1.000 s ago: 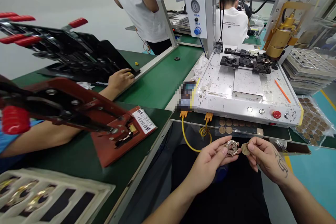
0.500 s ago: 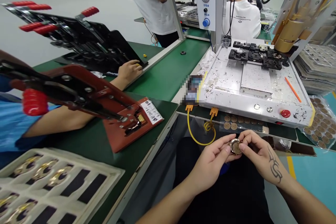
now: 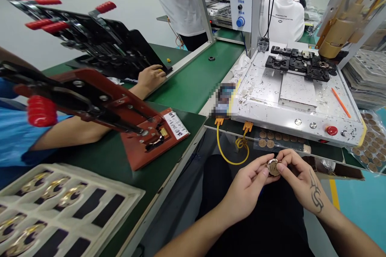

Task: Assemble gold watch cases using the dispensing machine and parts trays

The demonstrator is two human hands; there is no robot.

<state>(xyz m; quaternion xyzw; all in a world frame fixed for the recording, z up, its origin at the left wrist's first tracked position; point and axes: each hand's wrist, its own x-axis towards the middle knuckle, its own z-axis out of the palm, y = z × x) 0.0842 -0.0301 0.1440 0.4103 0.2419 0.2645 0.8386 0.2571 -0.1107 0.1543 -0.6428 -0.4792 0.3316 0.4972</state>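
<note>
Over my lap, my left hand (image 3: 243,190) and my right hand (image 3: 300,180) pinch a small round watch case (image 3: 273,166) between thumbs and fingertips. Its rim is shiny gold, and a brown disc with tiny marks covers its upward face. The left fingers grip its left side; the right thumb presses on its right edge. Just beyond the hands, a clear sheet of round brown stickers (image 3: 270,143) lies under the machine's front edge. At the lower left, a pale tray (image 3: 99,231) holds several gold watch cases (image 3: 53,188) in its slots.
A white bench machine (image 3: 271,116) stands ahead, with black fixtures (image 3: 297,64), a gold dispenser (image 3: 334,38) and a red button (image 3: 331,130). A brown toggle press (image 3: 135,154) is at left, near a co-worker's hand (image 3: 151,78). A yellow cable (image 3: 221,150) hangs down. More stickers (image 3: 372,140) lie right.
The whole view has shifted slightly, so most things sit a little further right. Both hands keep their hold on the watch case, which is tilted about the same.
</note>
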